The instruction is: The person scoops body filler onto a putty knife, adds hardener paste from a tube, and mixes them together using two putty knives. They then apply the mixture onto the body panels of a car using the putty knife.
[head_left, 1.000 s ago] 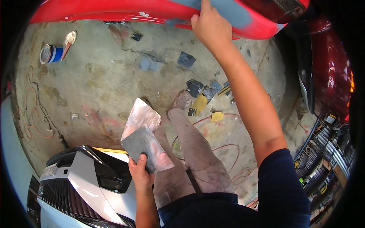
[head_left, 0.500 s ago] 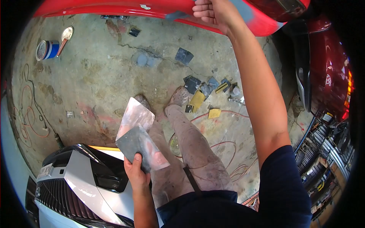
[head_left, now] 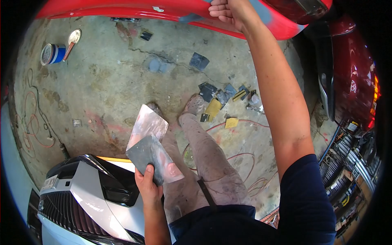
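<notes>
My left hand grips two overlapping thin flat sheets, thumb on top. The nearer sheet is grey with a pinkish-white smeared part; the other sheet is pale and pink-stained. Up at the top edge, my right hand is over the red car panel, its fingers apart and slightly curled, with nothing seen in them. Grey patches mark the panel on both sides of that hand. Whether the fingertips touch the panel cannot be made out.
Dark and yellow paper pieces lie on the concrete floor by my feet. A blue can and a round lid stand at the upper left. A white-and-black car part is lower left, hoses left, a dark red car right.
My right hand has turned from pressing the grey area of the panel to a loose, palm-showing pose with its fingers visible. My left hand still holds the sheets, shifted slightly left.
</notes>
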The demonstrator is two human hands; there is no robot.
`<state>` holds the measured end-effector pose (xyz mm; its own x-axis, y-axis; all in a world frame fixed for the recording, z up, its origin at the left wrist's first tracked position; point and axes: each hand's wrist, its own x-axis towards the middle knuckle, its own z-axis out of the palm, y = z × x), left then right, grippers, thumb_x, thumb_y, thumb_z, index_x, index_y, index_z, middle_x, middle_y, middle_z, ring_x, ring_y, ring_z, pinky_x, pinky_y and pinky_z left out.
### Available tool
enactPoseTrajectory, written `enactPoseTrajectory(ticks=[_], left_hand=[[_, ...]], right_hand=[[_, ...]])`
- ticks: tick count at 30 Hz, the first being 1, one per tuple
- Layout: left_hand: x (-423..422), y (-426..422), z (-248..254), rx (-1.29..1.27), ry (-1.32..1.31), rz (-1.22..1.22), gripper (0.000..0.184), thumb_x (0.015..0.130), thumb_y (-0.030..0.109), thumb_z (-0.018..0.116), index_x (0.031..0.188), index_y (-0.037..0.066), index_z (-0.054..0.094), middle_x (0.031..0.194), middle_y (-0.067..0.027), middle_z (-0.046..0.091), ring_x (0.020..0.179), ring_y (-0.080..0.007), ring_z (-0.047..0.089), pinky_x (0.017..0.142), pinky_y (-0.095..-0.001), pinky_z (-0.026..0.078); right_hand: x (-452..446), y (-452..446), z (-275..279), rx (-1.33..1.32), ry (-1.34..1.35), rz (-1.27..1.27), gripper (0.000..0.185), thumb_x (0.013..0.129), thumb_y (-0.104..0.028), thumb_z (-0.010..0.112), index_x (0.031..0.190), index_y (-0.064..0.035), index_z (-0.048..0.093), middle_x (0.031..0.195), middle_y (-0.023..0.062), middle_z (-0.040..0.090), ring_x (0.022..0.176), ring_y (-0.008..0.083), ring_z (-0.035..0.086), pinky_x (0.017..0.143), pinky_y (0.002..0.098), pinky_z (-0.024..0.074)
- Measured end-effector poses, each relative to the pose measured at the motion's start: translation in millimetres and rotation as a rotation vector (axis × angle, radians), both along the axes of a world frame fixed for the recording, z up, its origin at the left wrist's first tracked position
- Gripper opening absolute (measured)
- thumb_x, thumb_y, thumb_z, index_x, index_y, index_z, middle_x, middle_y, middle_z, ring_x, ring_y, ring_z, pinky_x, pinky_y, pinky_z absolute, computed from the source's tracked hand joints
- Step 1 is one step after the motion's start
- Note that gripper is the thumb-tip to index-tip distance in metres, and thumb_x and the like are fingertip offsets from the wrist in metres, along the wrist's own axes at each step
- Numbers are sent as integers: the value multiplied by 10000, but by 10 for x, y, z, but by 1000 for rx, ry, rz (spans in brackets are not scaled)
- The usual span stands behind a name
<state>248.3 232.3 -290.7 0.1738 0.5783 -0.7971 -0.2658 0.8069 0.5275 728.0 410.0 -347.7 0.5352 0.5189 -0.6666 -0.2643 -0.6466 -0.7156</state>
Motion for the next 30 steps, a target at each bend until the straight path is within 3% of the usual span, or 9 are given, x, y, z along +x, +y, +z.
enactPoseTrajectory(ticks=[8, 11, 15, 18, 21, 24, 27, 30], left_hand=[[32, 36, 23, -13, 0, -4, 505, 947, 110, 668, 1391, -20, 465, 1263, -123, 631, 1121, -225, 641, 999, -366, 503], [94, 46, 48, 7, 29, -6, 457, 959, 182, 694, 1335, -3, 512, 1194, -100, 654, 1055, -204, 660, 950, -353, 525], [57, 40, 28, -2, 3, -5, 512, 944, 114, 674, 1390, -26, 465, 1266, -125, 629, 1131, -229, 639, 1006, -368, 500], [65, 46, 39, -1, 11, -3, 511, 946, 120, 675, 1389, -28, 466, 1263, -125, 631, 1129, -229, 639, 1004, -368, 501], [45, 36, 41, -3, 19, 1, 509, 947, 125, 675, 1387, -27, 469, 1259, -123, 633, 1123, -229, 641, 1001, -367, 501], [47, 34, 35, -1, 21, 0, 504, 945, 121, 673, 1384, -25, 472, 1253, -121, 637, 1116, -226, 643, 997, -364, 501], [69, 17, 16, 5, 16, 1, 497, 943, 114, 670, 1380, -22, 476, 1249, -118, 639, 1113, -222, 644, 996, -361, 501], [119, 10, 35, 9, 8, -2, 494, 943, 108, 667, 1381, -19, 478, 1248, -116, 641, 1114, -218, 643, 997, -359, 500]], right_hand=[[49, 3, -29, 2, 50, 0, 432, 1051, -403, 415, 919, -52, 629, 745, 83, 708, 620, 169, 684, 521, 271, 505], [50, -8, -45, 14, 67, -14, 444, 1056, -406, 398, 920, -51, 628, 753, 89, 709, 618, 173, 682, 529, 278, 509], [56, -41, -97, 53, 87, -38, 476, 1055, -424, 380, 918, -42, 626, 780, 103, 712, 633, 178, 684, 544, 286, 517], [29, -140, -93, 44, -156, -1, 469, 1024, -429, 464, 919, -7, 640, 795, 143, 711, 662, 242, 689, 584, 360, 537], [-129, -167, 244, -49, -1111, 405, 441, 956, -426, 601, 909, 6, 676, 820, 190, 708, 737, 331, 703, 665, 448, 549], [-68, 23, 441, -162, -1226, 557, 402, 892, -414, 697, 889, -12, 708, 841, 217, 705, 816, 384, 706, 748, 495, 541], [111, 191, 401, -158, -1346, 779, 405, 881, -431, 712, 860, -27, 724, 786, 191, 711, 836, 358, 719, 747, 476, 550], [52, 273, 729, -262, -1120, 843, 413, 887, -436, 706, 844, -25, 711, 704, 163, 695, 785, 323, 722, 722, 451, 553]])
